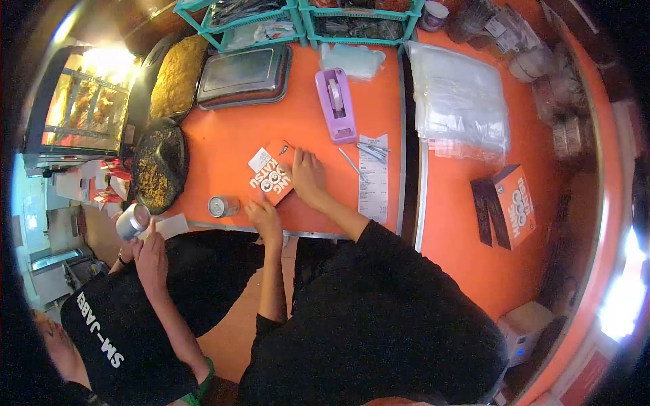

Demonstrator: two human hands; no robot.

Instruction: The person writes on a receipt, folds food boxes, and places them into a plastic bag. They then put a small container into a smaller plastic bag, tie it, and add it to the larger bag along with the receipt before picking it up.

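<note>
On the orange counter lies an orange takeaway box (275, 177) printed with white lettering that includes "KATSU", and a small white slip is on its upper left corner. My left hand (264, 220) grips the box's lower edge with bent fingers. Its right side is held by my right hand (309, 176), the fingers curled over the edge. A drink can (223, 206) stands just left of my left hand. To the right of my right hand, a long printed receipt (373, 183) has several thin metallic sticks (374, 150) on and beside it.
A co-worker's hand (150, 254) holds another can (133, 221) at the left. Behind are a purple tape dispenser (335, 105), a lidded tray (244, 74) and teal racks (298, 30). Two dark food trays (179, 145) stand left. Plastic bags (460, 101) and another printed box (512, 206) lie right.
</note>
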